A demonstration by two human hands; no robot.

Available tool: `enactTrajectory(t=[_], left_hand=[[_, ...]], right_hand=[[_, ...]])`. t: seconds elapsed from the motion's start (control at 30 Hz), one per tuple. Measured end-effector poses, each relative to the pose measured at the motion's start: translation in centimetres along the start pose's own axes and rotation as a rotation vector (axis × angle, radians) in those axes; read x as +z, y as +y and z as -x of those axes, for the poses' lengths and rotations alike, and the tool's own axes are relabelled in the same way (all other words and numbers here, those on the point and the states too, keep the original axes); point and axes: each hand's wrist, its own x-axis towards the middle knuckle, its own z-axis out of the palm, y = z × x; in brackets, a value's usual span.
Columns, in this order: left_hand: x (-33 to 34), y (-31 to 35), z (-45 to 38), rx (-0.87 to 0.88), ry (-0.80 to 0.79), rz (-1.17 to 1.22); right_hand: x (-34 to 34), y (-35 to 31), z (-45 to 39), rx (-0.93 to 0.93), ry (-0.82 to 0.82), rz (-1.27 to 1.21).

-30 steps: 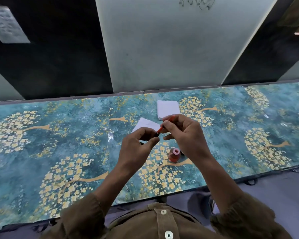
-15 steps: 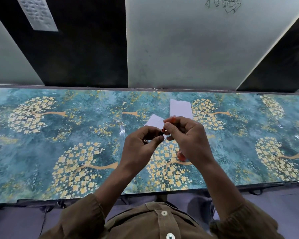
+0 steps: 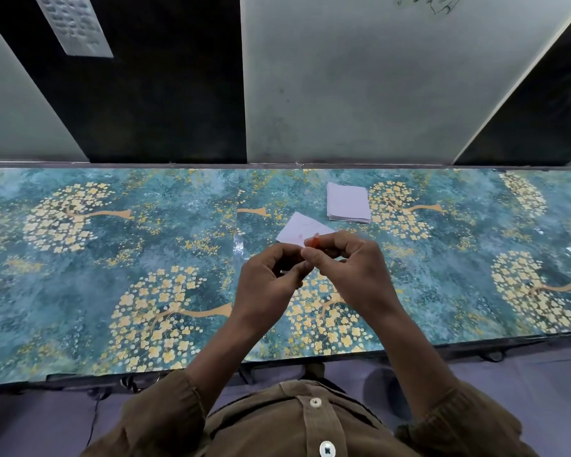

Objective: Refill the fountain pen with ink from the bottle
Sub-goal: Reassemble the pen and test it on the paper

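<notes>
a person sits at a long desk (image 3: pixel 80 291) covered in a teal sheet printed with yellow blossom trees, both hands raised together just above its middle. going left to right: the left hand (image 3: pixel 267 282) has its fingers curled round a small dark pen part, with only a glint of metal showing between thumb and forefinger. it touches the right hand (image 3: pixel 350 268), whose fingers are curled round the fountain pen (image 3: pixel 314 240); only the pen's orange-red end pokes out above the knuckles, so whether the two parts are joined cannot be told. beyond the hands a loose white paper (image 3: pixel 299 230) with faint red marks lies on the desk, and further right and back sits a small stack of white sheets (image 3: pixel 347 202).

compared with a second ago, the hands have closed together: a red stretch of pen then showed between them and is now covered. the ink bottle, seen earlier on the desk under the right hand, is now hidden behind that hand. this likely means the person is screwing the pen's sections together or apart, so filling is either about to begin or just done.
</notes>
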Motion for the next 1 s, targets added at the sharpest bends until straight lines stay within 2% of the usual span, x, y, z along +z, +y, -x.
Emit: enactTrajectory(t=[0.37,0.53,0.7,0.83,1.0], left_hand=[[-0.3,-1.1,0.2,-0.057,0.012,-0.003],[-0.7,-3.3,1.2,-0.165,-0.005,-0.122],[-0.7,-5.2,1.8,-0.242,-0.052,-0.22],[-1.2,-5.8,1.4,-0.315,0.043,-0.235],[-2.3,-5.9,1.1,-0.362,0.16,-0.187]], right_hand=[[0.8,1.5,0.5,0.099,-0.052,-0.133],[1.9,3.3,0.8,0.242,-0.069,-0.245],[2.8,6.5,1.0,0.366,-0.165,-0.203],[3.6,9.0,-0.7,0.465,-0.142,-0.178],[6.1,12.3,-4.6,0.519,-0.137,0.008]])
